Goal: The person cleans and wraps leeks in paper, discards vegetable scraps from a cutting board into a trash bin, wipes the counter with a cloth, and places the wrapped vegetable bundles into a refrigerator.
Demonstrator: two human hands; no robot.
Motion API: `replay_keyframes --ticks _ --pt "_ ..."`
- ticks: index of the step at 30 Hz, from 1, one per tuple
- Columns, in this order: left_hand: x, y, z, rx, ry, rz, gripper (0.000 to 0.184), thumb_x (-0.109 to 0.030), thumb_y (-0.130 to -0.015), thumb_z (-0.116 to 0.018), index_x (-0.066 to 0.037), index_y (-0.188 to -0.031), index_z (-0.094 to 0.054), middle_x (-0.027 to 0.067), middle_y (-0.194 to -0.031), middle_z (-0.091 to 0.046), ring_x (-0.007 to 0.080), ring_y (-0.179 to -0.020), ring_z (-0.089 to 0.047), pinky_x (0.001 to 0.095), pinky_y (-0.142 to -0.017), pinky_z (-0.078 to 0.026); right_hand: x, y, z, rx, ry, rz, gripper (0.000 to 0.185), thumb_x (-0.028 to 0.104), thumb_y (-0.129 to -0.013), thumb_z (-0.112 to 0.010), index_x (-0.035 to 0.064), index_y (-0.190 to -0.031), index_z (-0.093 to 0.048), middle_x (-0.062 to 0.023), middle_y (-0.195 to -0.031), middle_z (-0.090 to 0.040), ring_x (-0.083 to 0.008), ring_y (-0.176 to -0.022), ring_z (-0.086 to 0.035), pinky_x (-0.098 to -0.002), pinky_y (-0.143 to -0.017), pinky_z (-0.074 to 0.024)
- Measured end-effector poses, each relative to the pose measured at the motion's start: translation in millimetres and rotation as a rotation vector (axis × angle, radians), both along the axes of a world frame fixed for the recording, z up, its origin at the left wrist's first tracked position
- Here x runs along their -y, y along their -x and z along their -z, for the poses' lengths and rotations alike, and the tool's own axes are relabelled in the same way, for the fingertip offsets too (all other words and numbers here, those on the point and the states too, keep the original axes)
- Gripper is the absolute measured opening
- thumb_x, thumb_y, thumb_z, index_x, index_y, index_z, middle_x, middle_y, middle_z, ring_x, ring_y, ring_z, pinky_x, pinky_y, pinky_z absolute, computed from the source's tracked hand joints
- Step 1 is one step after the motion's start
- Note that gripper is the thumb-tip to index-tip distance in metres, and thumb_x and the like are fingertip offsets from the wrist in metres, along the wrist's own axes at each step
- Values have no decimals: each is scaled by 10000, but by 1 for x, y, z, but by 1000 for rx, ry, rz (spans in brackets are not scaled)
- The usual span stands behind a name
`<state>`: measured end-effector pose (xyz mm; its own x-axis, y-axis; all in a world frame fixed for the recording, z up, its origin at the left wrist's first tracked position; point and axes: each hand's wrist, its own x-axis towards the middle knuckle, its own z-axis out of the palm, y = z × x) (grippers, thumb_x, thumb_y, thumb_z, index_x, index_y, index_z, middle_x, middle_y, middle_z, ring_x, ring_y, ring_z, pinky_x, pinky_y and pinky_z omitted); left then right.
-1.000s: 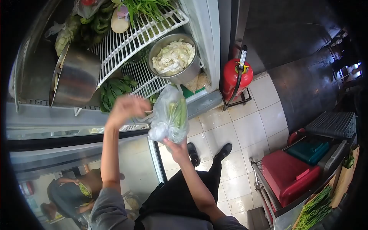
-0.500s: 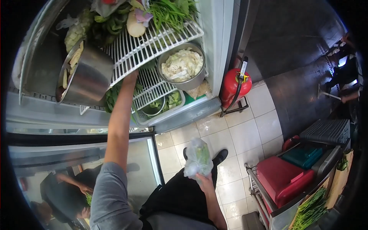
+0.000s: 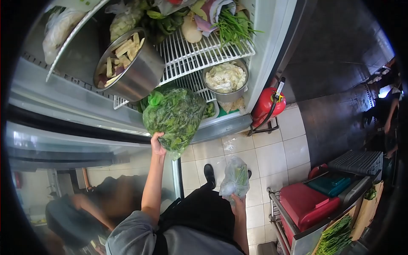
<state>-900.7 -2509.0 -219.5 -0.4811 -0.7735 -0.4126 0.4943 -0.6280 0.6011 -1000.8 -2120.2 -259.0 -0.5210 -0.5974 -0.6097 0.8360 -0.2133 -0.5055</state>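
My left hand (image 3: 158,144) grips the lower left side of a large clear bag of leafy greens (image 3: 174,117), held in front of the open fridge's lower shelf (image 3: 197,80). Lower down, near my legs, my right hand (image 3: 238,204) is closed on a smaller clear plastic bag (image 3: 235,178) with something green inside. Behind the big bag, a steel pot of chopped white vegetable (image 3: 225,77) sits on the lower shelf. A tilted steel pot of cut pieces (image 3: 127,63) is on the upper shelf, beside a pale root and green stalks (image 3: 231,29).
A red fire extinguisher (image 3: 268,106) stands right of the fridge. The glass door (image 3: 85,170) is open at the left, with a person showing in it. A cart at the right carries red bins (image 3: 304,204) and green stalks (image 3: 335,236). Another person (image 3: 391,110) is at the far right.
My left hand has come out from the lower shelf with the large bag of greens. My right hand still holds the smaller bag, a little further right. The view has shifted left.
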Motion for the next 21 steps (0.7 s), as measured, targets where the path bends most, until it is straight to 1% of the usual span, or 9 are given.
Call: replay_keyframes --ticks 4,8,12,14,16,17,18,20,21 --pt "-9 -18 -1 1 -25 -13 405 -50 -706 -522 19 -1105 -511 142 -1014 -600 289 -870 -606 402 -793 -506 3 -2 21 -59 -55 -15 624 -11 -734 -597 28 -1292 -321 -125 -1172 -480 -260 -1065 -509 -397 -889 -448" --pt "-15 -36 -24 136 16 45 380 -37 -716 -523 15 -1093 -520 138 -1006 -603 271 -863 -610 393 -768 -516 47 30 29 -197 -25 -205 626 -14 -720 -640 27 -1281 -366 -96 -1165 -505 -217 -1075 -500 -349 -922 -406" --pt "-18 -54 -48 253 130 28 403 29 -685 -531 12 -1088 -512 128 -986 -594 246 -852 -602 367 -735 -521 174 87 -21 -548 78 -482 732 60 -702 -709 40 -1327 -329 -72 -1180 -504 -170 -1065 -496 -308 -907 -402" --pt "-21 -56 -67 281 181 28 411 48 -668 -532 12 -1077 -509 115 -966 -592 225 -827 -595 348 -724 -515 244 104 -52 -651 175 -459 765 113 -714 -715 44 -1353 -299 -84 -1239 -466 -178 -1118 -461 -302 -933 -376" --pt "-22 -59 -74 339 203 3 407 52 -663 -527 16 -1068 -510 110 -949 -593 221 -819 -593 342 -721 -511 315 121 -63 -483 135 -488 843 214 -726 -722 43 -1382 -220 -119 -1300 -406 -207 -1201 -385 -337 -1002 -294" --pt "-22 -60 -76 370 214 -9 404 53 -661 -524 18 -1063 -511 107 -940 -593 218 -814 -591 339 -720 -510 342 127 -77 -448 210 -516 884 292 -743 -707 40 -1396 -168 -138 -1350 -345 -217 -1265 -301 -342 -1036 -242" --pt "-22 -60 -73 371 238 -18 408 67 -660 -510 8 -1063 -518 105 -941 -597 217 -833 -592 337 -717 -505 355 125 -110 -548 286 -494 873 418 -804 -612 39 -1410 -111 -139 -1418 -251 -228 -1314 -220 -339 -1061 -188" --pt "-34 -49 -85 425 274 -29 441 70 -658 -507 -11 -1091 -507 97 -957 -593 207 -830 -591 330 -721 -504 359 115 -128 -641 87 -431 839 476 -838 -526 40 -1413 -98 -123 -1446 -198 -224 -1328 -187 -337 -1072 -149" --pt "-42 -41 -94 452 290 -29 458 72 -657 -506 -20 -1106 -502 93 -965 -591 202 -828 -591 327 -723 -504 356 115 -106 -680 77 -455 802 509 -857 -460 44 -1412 -116 -108 -1462 -155 -219 -1338 -161 -329 -1077 -119"
